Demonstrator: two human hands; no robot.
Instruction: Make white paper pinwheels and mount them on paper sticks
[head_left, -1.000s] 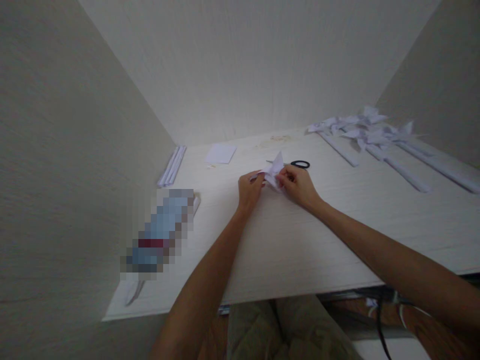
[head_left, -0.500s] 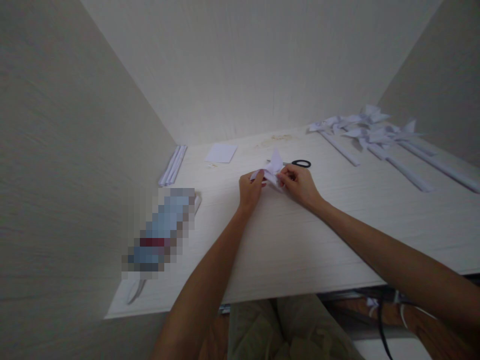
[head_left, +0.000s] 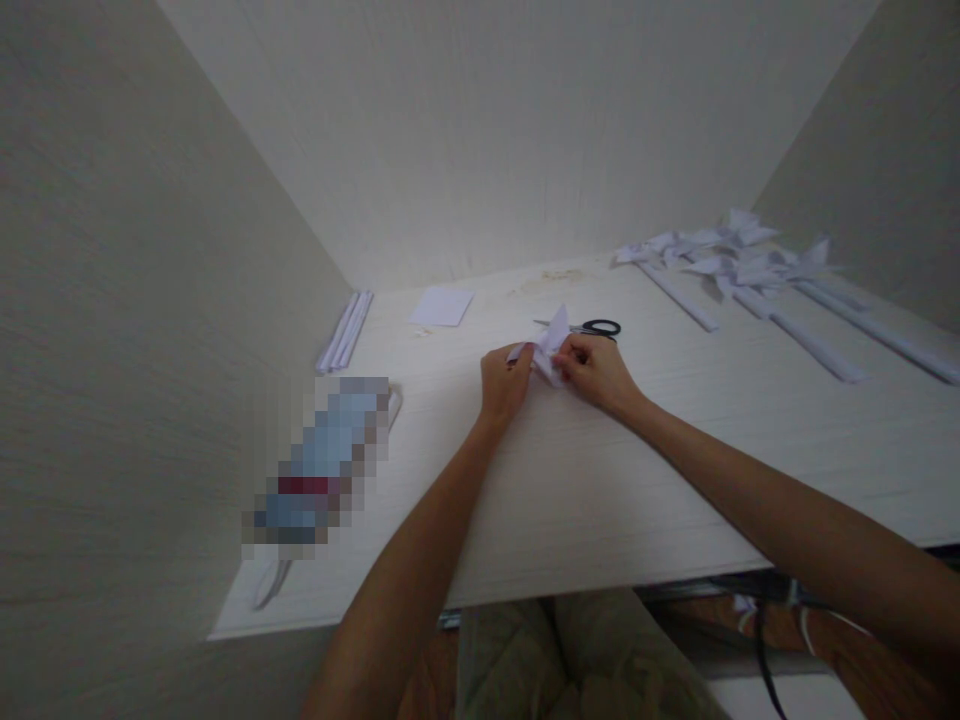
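Observation:
A white paper pinwheel (head_left: 553, 333) is held between my two hands above the middle of the table. My left hand (head_left: 507, 380) grips its left side, fingers curled and thumb on the paper. On the other side my right hand (head_left: 594, 368) pinches near the pinwheel's centre; whatever small piece may be between those fingertips is hidden. Just behind lie black-handled scissors (head_left: 600, 327), partly covered by the paper and hand. A square of white paper (head_left: 442, 306) lies flat farther back to the left.
Several paper pinwheels on rolled sticks (head_left: 750, 265) lie at the back right. Rolled white paper sticks (head_left: 345, 332) rest by the left wall. A pixelated object with a strap (head_left: 326, 460) is at the left. Walls enclose the table (head_left: 585, 500) on three sides.
The pinwheel has tilted and shifted slightly toward me, showing more of the scissors' blades. My left fingers have curled in more; the right hand stays at the pinwheel's centre.

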